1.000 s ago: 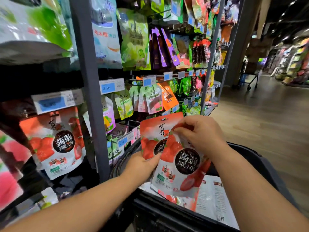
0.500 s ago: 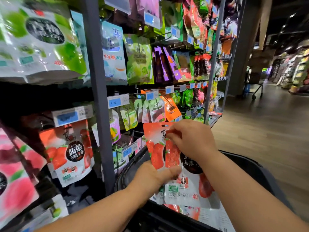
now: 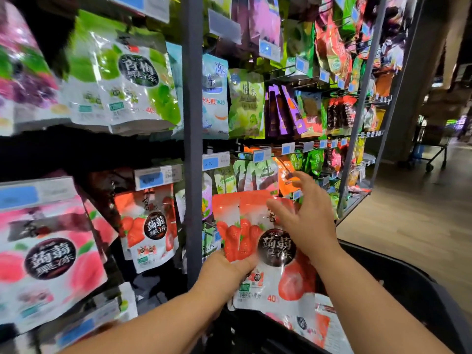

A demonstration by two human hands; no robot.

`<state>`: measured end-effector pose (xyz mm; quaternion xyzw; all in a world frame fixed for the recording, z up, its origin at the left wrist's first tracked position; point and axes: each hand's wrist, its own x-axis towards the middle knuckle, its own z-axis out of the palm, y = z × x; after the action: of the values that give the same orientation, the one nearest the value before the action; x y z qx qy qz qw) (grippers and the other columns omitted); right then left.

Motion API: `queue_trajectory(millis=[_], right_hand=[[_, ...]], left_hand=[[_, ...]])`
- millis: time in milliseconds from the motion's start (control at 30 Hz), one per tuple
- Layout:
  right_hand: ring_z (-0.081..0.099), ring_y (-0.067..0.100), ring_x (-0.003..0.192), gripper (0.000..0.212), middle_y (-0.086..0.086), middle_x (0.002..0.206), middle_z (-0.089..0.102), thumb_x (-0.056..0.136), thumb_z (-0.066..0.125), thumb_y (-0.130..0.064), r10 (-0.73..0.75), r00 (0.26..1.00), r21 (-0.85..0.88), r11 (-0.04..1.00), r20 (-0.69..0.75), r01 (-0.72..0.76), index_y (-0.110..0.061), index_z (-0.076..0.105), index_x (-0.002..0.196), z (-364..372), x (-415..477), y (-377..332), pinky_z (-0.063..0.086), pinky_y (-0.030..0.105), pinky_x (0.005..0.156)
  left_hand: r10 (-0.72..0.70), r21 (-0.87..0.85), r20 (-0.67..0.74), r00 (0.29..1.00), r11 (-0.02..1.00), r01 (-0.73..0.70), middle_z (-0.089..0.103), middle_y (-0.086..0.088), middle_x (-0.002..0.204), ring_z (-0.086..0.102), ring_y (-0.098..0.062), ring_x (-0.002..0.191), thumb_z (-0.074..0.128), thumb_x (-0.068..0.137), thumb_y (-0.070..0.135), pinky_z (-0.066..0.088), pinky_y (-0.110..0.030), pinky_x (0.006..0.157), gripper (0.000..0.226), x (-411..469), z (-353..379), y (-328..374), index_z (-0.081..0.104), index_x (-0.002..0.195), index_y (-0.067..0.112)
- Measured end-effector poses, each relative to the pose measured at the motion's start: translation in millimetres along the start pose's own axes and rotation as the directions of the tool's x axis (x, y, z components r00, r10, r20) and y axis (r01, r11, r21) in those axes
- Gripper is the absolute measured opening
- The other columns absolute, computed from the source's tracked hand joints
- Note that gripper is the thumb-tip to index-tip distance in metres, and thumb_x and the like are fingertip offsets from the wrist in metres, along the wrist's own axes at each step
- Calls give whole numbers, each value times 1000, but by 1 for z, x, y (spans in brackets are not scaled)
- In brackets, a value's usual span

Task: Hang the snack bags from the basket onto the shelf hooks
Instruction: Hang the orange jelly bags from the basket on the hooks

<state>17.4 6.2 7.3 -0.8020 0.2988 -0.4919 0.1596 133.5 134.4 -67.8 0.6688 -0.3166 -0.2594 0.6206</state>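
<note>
Firstly, the left grip (image 3: 229, 269) is at the lower middle of the frame. It holds two strawberry snack bags (image 3: 270, 254) by their lower left corner, with the thumb laid across the front and the other fingers hidden behind. The bags stand upright and overlap. The front one covers most of the back one, so only a red strip of the back one shows at its left side.

The right grip (image 3: 306, 221) is just to the right and a little higher. It is open, with the fingers spread and straight. Its thumb lies over the upper part of the front bag, and the fingertips point to the upper right of the frame. This grip is blurred, so I cannot tell if it really touches the bag.

Under both arms is the black basket (image 3: 408, 302), in the lower right of the frame, and more red and white bags (image 3: 324, 328) lie inside it.

Left of the held bags stands a grey shelf post (image 3: 192, 149). Beyond the post, in the middle left, a hanging strawberry bag (image 3: 149, 226) of the same kind is under a blue price tag (image 3: 153, 178). Peach bags (image 3: 48, 254) hang in the lower left, and green plum bags (image 3: 127, 83) in the upper left. Right of the post, many other snack packs hang on wire hooks (image 3: 241, 152). A wooden floor (image 3: 408, 226) is at the right edge.
</note>
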Motion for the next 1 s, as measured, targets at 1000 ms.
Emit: queue_trajectory(millis=[1000], right_hand=[[70,32,88,41,14,110,73,86,74,-12,162,501,357,523,850,-774,-14,59,125,107,-51,1,55,33,59]], left_hand=[[-83,239,-327,941,957,167,59,-3,71,54,-18,66,57,93,51,40,-29,62,44,29,-150,-29,58,71,12]])
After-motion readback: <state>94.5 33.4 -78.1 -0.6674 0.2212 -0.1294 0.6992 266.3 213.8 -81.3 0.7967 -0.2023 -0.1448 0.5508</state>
